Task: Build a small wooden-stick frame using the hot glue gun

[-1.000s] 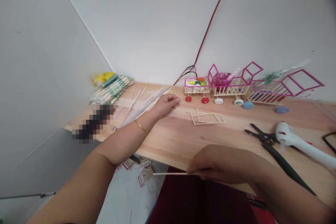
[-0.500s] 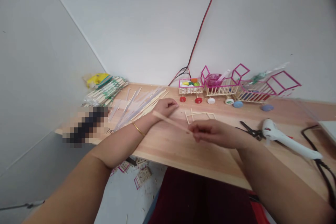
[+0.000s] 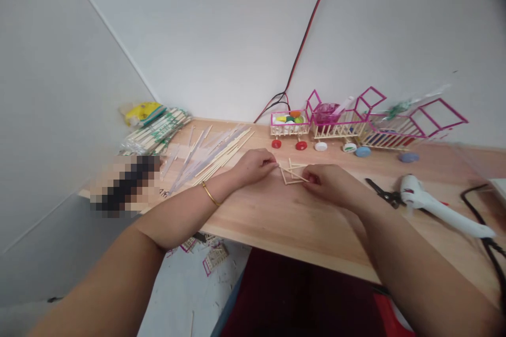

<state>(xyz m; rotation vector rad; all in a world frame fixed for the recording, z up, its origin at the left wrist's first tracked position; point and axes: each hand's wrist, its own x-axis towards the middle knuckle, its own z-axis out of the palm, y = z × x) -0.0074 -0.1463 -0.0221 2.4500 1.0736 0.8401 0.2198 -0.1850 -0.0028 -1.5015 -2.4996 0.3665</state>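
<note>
My left hand (image 3: 256,165), with a gold bangle at the wrist, is closed in a pinch at the far end of a thin wooden stick (image 3: 293,172). My right hand (image 3: 326,181) pinches the same stick near its other end. Just behind and below the stick, a small frame of wooden sticks (image 3: 294,182) lies on the tabletop, partly hidden by my right hand. Loose wooden sticks (image 3: 221,157) are spread beside my left forearm, among pale translucent strips (image 3: 188,174).
Three miniature carts (image 3: 290,129) with bottle-cap wheels line the wall. A white glue gun (image 3: 443,208) and black-handled cutters (image 3: 385,195) lie to the right on the wooden table (image 3: 253,221). Packaged sticks (image 3: 164,129) and a yellow bag (image 3: 144,113) sit back left.
My right hand has moved forward with the stick, over the small frame. My left hand has shifted slightly right and now meets the stick's other end.
</note>
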